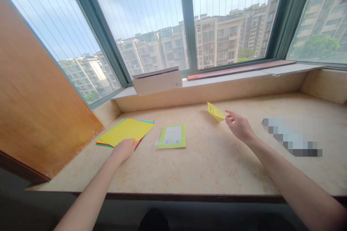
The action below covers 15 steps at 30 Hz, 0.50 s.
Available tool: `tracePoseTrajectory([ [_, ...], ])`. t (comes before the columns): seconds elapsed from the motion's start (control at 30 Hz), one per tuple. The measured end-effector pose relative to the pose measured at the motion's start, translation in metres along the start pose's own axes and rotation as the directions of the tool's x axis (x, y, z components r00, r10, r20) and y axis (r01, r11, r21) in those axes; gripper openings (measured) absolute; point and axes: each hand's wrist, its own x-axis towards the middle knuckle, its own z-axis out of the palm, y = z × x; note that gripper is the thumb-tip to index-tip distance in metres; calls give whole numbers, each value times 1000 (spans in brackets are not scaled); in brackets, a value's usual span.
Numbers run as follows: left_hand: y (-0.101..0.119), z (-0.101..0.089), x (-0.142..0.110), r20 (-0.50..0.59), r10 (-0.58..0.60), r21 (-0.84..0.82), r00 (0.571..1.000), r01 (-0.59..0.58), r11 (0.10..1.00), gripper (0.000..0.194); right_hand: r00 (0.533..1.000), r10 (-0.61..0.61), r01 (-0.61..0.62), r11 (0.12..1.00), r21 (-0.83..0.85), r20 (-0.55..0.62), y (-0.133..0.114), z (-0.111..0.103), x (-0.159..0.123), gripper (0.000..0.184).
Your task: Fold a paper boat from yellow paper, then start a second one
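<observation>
A folded yellow paper shape (pixel 215 112) stands on the beige stone window ledge (pixel 206 162). My right hand (pixel 239 126) hovers just right of it, fingers spread and apart from the paper, holding nothing. My left hand (pixel 124 149) rests on the near edge of a stack of coloured paper sheets (pixel 125 131), yellow on top; its fingers are curled down onto the top sheet and partly hidden. A green plastic-wrapped paper pack (pixel 171 136) lies between the stack and the folded shape.
A white cardboard box (pixel 157 81) sits on the upper sill by the window. A reddish board (pixel 238 69) lies along that sill. A blurred-out object (pixel 292 137) lies at the right. A wooden panel (pixel 35 108) stands at the left.
</observation>
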Motion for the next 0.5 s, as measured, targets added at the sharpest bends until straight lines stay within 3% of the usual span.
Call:
tracePoseTrajectory([
  [0.37, 11, -34, -7, -216, -163, -44, 963, 157, 987, 40, 998, -59, 61, 996, 67, -30, -5, 0, -1, 36],
  [0.5, 23, -49, -18, -384, -213, -86, 899, 194, 977, 50, 994, -105, 107, 990, 96, -29, -11, -1, -3, 33],
])
